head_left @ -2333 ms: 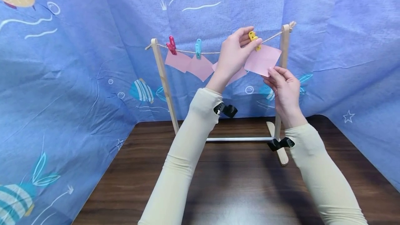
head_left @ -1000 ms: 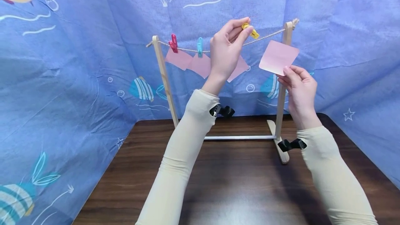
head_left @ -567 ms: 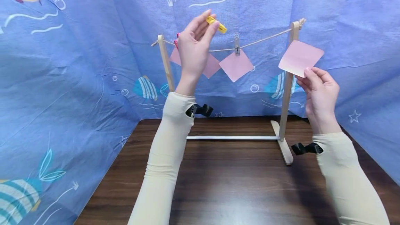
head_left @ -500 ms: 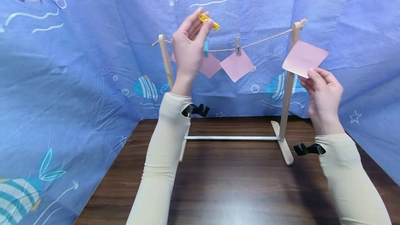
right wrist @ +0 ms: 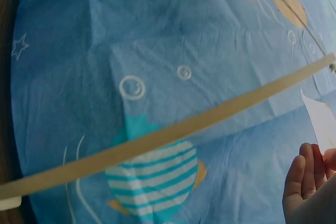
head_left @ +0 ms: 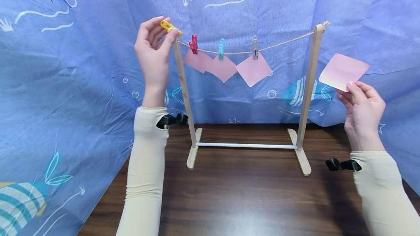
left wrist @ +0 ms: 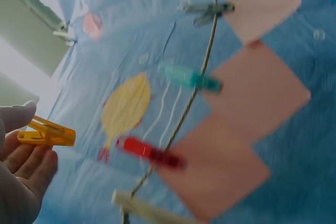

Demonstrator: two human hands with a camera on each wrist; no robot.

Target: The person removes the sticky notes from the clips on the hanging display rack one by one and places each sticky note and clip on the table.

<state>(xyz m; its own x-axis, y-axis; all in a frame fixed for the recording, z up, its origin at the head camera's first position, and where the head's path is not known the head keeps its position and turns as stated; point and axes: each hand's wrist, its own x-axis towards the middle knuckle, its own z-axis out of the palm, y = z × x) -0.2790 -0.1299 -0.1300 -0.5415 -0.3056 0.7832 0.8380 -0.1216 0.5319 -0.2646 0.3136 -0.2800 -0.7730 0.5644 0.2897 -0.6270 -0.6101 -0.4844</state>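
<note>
A small wooden rack [head_left: 310, 83] stands on the brown table, with a twine line [head_left: 279, 45] strung between its posts. A red peg [head_left: 194, 43], a blue peg [head_left: 221, 48] and a grey peg [head_left: 255, 47] each hold a pink paper square [head_left: 253, 70] on the line. My left hand [head_left: 153, 52] is raised beside the left post and pinches a yellow peg [head_left: 170, 27] [left wrist: 46, 133] between thumb and fingers. My right hand [head_left: 362, 106] is right of the right post and pinches a loose pink paper square [head_left: 343, 71] by its lower edge.
Blue printed cloth [head_left: 82, 65] hangs behind and on both sides of the rack. The brown wooden table [head_left: 249, 199] lies below, with the rack's feet and white crossbar [head_left: 246, 145] at its back.
The yellow peg came off the line and my left hand carried it left, past the left post. My right hand moved the freed pink square right, beyond the right post.
</note>
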